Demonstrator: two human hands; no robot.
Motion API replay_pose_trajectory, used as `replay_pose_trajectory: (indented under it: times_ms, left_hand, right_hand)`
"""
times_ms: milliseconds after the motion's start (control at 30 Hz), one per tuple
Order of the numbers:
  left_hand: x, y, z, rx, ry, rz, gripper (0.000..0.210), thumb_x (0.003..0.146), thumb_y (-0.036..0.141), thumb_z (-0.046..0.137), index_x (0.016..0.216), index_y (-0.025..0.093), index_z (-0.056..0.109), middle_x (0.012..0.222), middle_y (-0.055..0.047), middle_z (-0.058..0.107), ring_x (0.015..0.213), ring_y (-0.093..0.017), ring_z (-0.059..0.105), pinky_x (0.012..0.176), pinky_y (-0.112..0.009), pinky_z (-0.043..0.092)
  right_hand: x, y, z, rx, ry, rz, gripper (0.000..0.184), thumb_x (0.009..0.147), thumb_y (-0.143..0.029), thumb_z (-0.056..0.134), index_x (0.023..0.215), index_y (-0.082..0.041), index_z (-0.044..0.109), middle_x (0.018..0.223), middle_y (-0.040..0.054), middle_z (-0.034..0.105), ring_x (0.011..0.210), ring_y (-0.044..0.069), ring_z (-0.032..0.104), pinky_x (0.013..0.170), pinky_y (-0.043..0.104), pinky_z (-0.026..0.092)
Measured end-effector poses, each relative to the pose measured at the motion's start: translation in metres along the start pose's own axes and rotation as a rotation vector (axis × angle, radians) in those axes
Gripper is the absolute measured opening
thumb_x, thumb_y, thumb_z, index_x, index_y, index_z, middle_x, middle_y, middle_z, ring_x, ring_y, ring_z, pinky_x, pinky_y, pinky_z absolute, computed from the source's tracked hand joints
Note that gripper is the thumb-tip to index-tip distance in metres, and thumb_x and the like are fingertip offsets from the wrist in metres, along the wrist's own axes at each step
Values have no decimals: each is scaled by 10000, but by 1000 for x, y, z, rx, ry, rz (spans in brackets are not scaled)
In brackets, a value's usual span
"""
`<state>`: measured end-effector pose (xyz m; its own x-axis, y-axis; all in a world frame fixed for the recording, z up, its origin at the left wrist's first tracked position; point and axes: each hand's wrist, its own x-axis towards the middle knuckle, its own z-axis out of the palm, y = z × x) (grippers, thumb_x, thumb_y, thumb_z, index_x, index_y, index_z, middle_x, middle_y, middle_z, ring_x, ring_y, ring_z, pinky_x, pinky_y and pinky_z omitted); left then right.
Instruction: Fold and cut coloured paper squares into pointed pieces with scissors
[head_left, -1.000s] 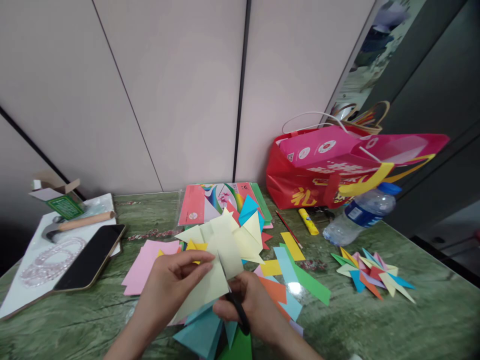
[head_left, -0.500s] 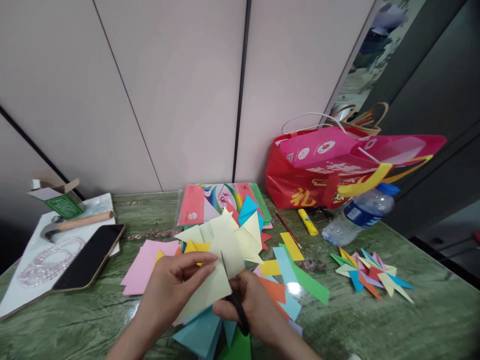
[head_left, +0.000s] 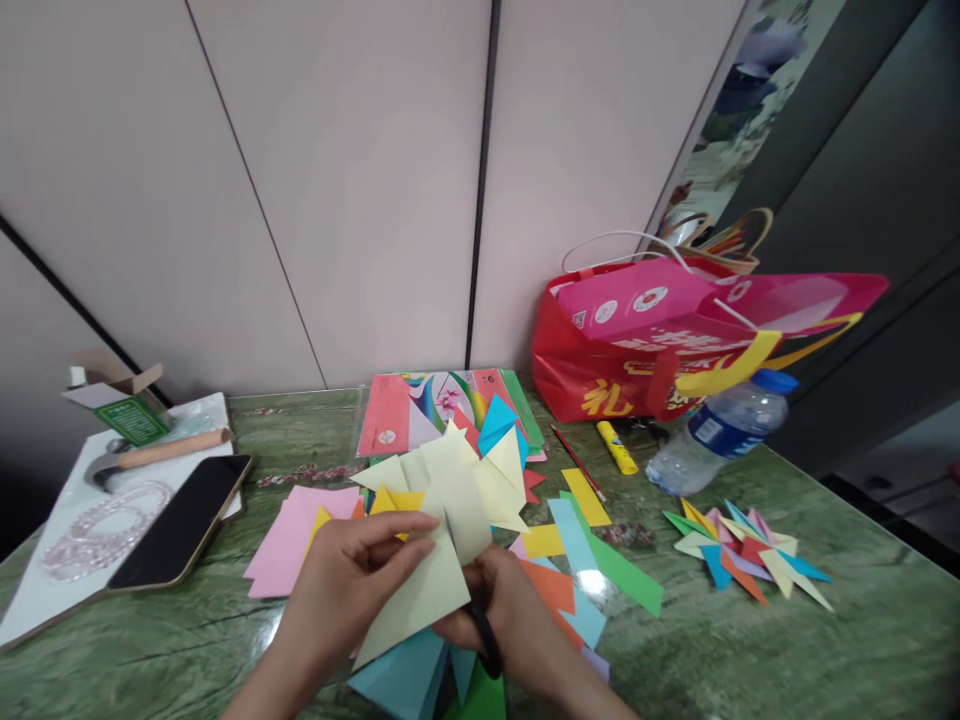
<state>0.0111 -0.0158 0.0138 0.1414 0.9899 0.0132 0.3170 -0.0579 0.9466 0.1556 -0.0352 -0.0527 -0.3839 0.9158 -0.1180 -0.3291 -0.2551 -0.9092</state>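
Note:
Between finger and thumb, my left hand pinches a sheet of pale yellow paper. My right hand is closed on black-handled scissors; their blades are hidden by the paper and fingers. A cut runs up the sheet between the two hands, and the part on its right side curls away. Beneath the hands lie folded blue paper and green paper. Just beyond them are cream paper pieces and a yellow piece. Pink sheets lie left of my left hand.
At left, a hammer, a phone and a small green box rest by a white board. To the right are a glue stick, a water bottle, a red bag and a folded paper star.
The view has shifted slightly. My right thumb has drawn in behind the paper, and the cut sheet's lower part shows a little more. Both hands keep their holds.

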Motion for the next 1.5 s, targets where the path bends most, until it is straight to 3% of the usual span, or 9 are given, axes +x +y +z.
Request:
replay_pose_trajectory:
  times_ms: [167, 333, 467, 567, 700, 933, 1200, 1333, 1500]
  left_hand:
    - [-1, 0, 2, -13, -8, -20, 136, 640, 279, 697, 736, 210, 765, 549, -6, 718, 416, -137, 590, 378, -186, 445]
    - [-6, 4, 6, -19, 91, -31, 101, 638, 262, 698, 705, 219, 761, 509, 18, 696, 409, -133, 577, 391, -199, 452]
    - [-4, 0, 4, -34, 39, -13, 110, 650, 262, 692, 725, 219, 760, 512, 15, 699, 405, -131, 580, 386, -193, 452]
    - [-2, -3, 2, -43, -14, 3, 126, 652, 274, 696, 744, 216, 759, 530, 7, 710, 398, -130, 582, 372, -188, 444]
    - [-5, 2, 4, -53, 48, -16, 109, 646, 275, 697, 718, 220, 758, 526, 10, 705, 412, -135, 588, 382, -192, 449]
    - [-2, -2, 3, -92, 34, -60, 174, 657, 277, 684, 798, 191, 739, 517, 9, 689, 405, -120, 572, 344, -167, 413]
    - [4, -3, -7, -105, 127, 67, 142, 603, 246, 712, 726, 186, 749, 893, -52, 689, 533, -131, 638, 432, -192, 513]
    - [6, -3, -14, -64, 172, 70, 196, 604, 282, 724, 770, 181, 750, 1016, -91, 668, 630, -157, 645, 489, -218, 531]
    - [9, -11, -19, -51, 156, 24, 289, 626, 315, 736, 888, 193, 728, 1128, -95, 637, 595, -124, 627, 482, -203, 513]
  right_hand:
    - [2, 6, -4, -17, 15, 5, 491, 439, -366, 853, 802, -146, 605, 551, -37, 568, 498, 106, 478, 510, 223, 392]
    - [0, 0, -5, -53, 10, 14, 419, 462, -337, 833, 735, -144, 582, 513, -65, 481, 477, 72, 396, 456, 186, 325]
    - [-1, -8, -1, -121, 31, 11, 333, 505, -320, 786, 584, -154, 508, 458, -75, 445, 421, 53, 364, 403, 172, 289]
    - [-2, -10, 0, -171, 58, 37, 319, 511, -326, 766, 558, -161, 497, 420, -74, 454, 385, 60, 383, 384, 179, 296]
    - [-2, -4, -4, -154, 53, 23, 333, 501, -337, 789, 609, -160, 528, 435, -66, 488, 388, 78, 418, 403, 195, 335]
    - [0, 6, -10, -44, -49, -26, 488, 493, -385, 831, 851, -147, 599, 667, 9, 622, 605, 150, 550, 572, 246, 431]
    - [-4, 2, -10, -101, -36, 44, 451, 526, -343, 821, 800, -158, 514, 539, -54, 566, 455, 79, 490, 439, 172, 378]
    - [-4, 2, -14, -56, -144, 102, 504, 526, -343, 818, 788, -204, 410, 520, -63, 607, 396, 72, 509, 389, 145, 382]
    - [-4, -3, -22, -2, -274, 77, 452, 550, -362, 804, 750, -181, 442, 522, -43, 611, 402, 71, 536, 393, 138, 417]
